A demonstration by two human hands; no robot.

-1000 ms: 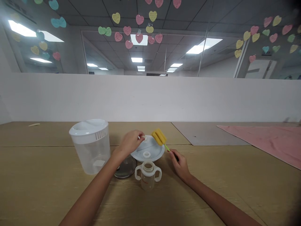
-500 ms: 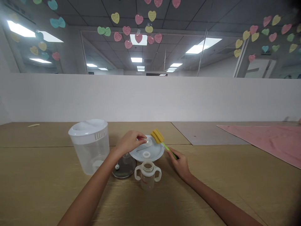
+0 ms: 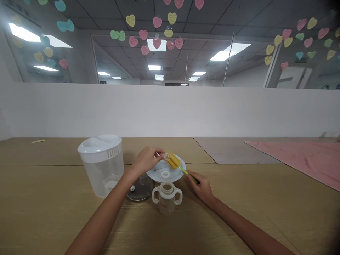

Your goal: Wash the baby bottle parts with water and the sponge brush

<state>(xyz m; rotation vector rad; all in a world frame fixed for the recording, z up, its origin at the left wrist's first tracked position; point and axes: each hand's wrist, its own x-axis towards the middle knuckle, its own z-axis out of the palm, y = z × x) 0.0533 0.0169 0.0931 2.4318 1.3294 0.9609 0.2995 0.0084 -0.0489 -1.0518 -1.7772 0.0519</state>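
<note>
My left hand (image 3: 149, 158) is closed, pinching a small clear bottle nipple (image 3: 167, 156) by its edge above the plate. My right hand (image 3: 201, 185) grips the green handle of a bottle brush (image 3: 174, 161). The brush's yellow sponge head meets the nipple, its tip seemingly inside the opening. Beneath them lies a pale blue-white plate (image 3: 158, 176) with a white ring (image 3: 165, 175) at its near edge. Nearest to me stands an uncapped clear baby bottle (image 3: 166, 203) with two white handles. A dark transparent round lid (image 3: 142, 191) rests beside it, partly hidden by my left forearm.
A clear plastic bucket (image 3: 103, 177) with a white lid stands at the left. On the right a pink cloth (image 3: 297, 156) covers part of the table (image 3: 239, 219). A white wall (image 3: 170, 109) rises behind the table.
The brush has moved slightly left and down, bringing its sponge head from beside the nipple to against it. My left hand has barely moved.
</note>
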